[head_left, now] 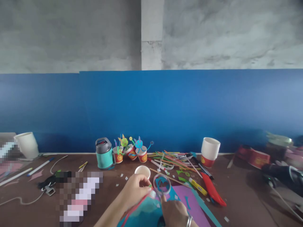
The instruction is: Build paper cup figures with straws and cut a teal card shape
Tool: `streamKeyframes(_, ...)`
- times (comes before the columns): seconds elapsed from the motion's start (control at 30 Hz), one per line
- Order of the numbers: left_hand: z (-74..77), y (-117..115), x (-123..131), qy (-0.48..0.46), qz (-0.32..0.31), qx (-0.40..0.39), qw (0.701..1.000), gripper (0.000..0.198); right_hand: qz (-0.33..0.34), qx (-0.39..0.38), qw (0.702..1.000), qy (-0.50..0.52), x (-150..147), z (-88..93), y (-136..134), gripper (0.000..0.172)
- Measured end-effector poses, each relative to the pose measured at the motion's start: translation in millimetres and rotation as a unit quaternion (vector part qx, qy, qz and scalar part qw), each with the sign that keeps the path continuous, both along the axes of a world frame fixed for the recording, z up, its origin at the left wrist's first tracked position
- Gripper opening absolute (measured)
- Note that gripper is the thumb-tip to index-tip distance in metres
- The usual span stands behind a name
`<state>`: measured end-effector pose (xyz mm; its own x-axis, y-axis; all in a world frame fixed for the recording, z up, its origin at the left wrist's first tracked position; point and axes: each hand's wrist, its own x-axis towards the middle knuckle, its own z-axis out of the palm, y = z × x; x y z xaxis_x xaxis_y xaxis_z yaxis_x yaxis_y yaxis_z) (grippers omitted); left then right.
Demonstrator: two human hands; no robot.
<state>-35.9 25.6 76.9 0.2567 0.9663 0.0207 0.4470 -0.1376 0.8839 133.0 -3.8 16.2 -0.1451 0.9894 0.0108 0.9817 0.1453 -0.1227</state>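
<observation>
The left hand [135, 191] has its thumb and forefinger pinched together, apparently on the upper end of a thin red strip [134, 208], with a hint of green at the fingertips. The strip's long axis slants from that pinch down and back toward the near edge, running along the inner side of the left wrist. The right hand [174, 209] is lower and just to the right, blurred, its forefinger pointing away from the body; a dark thing shows beside its palm, but whether the fingers grip it I cannot tell. The two hands are near each other but apart, and the relation that seems to matter most is this narrow gap: the pinched end lies ahead and to the left of the right forefinger, nearest the left hand since it is in its fingers. A clear tape roll [169, 188] lies just beyond that forefinger and to the right of the pinch; contact with the finger is unclear. Under the hands spreads a blue sheet [139, 217], with a purple sheet [195, 206] to its right. An upright paper cup [142, 171] stands directly beyond the left hand. Farther right on the counter [241, 198] lies a yellow tube [198, 186], beside a red object [212, 189]. At the back are loose coloured sticks [176, 160], decorated cups [142, 156] and a teal flask [104, 158].
</observation>
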Motion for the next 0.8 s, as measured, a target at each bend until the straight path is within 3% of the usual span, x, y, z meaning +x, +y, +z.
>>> streamKeyframes(0.13,1.3,0,-2,0.007,-0.005,-0.006,1.0,0.015,-0.043,-0.036,0.998,-0.042,18,4.3,-3,0.038)
streamKeyframes(0.23,1.8,0,-6,0.019,-0.023,-0.016,0.999,0.017,-0.02,-0.037,0.999,-0.033,43,21.0,-6,0.037)
streamKeyframes(0.37,1.7,0,-10,0.055,-0.066,-0.037,0.996,0.018,0.027,-0.112,0.991,0.068,85,41.6,0,0.043)
streamKeyframes(0.47,0.4,0,-11,0.077,-0.073,-0.036,0.994,0.018,0.058,-0.154,0.976,0.143,104,46.6,9,0.05)
streamKeyframes(0.6,-1.7,1,-11,0.086,-0.076,-0.023,0.993,0.018,0.09,-0.183,0.958,0.2,103,49.9,11,0.051)
streamKeyframes(0.8,2.6,-3,-9,0.099,-0.108,-0.023,0.989,0.017,0.117,-0.138,0.966,0.184,77,63.8,-3,0.048)
